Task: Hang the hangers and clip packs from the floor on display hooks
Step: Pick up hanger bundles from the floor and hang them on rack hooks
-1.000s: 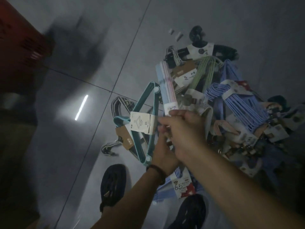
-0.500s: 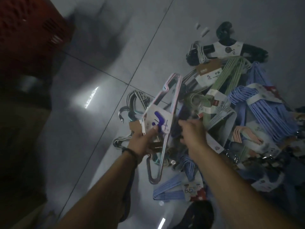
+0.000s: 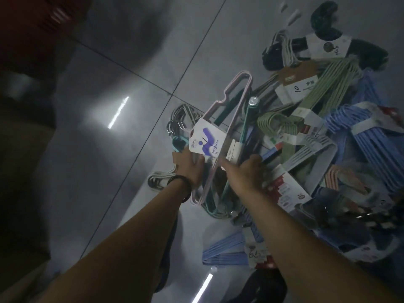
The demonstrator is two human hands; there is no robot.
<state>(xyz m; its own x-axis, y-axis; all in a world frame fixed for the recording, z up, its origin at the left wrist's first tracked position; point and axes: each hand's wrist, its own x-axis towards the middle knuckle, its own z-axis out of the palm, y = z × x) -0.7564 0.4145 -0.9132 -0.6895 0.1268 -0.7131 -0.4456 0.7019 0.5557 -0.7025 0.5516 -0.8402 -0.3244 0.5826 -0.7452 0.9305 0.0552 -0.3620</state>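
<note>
My left hand (image 3: 189, 169) grips a pack of pink hangers (image 3: 232, 99) by its white card with a purple logo (image 3: 206, 139), holding it up over the floor. Behind the pink pack sits a teal hanger pack (image 3: 243, 132). My right hand (image 3: 246, 173) reaches into the pile just right of it, fingers curled around dark and teal hanger bars; what exactly it holds is hidden. The heap of hanger packs spreads to the right: green ones (image 3: 328, 84), blue ones (image 3: 371, 138), a black one (image 3: 328, 42).
Grey tiled floor (image 3: 135, 68) lies left and beyond the pile. A blue hanger pack (image 3: 225, 252) lies near my feet. Striped hangers (image 3: 157, 180) lie left of my left wrist. A dark red fixture (image 3: 28, 22) stands at the top left.
The view has moved closer to the pile. My left hand now holds the pink pack where it held a teal pack one second ago. My right hand has dropped lower into the pile.
</note>
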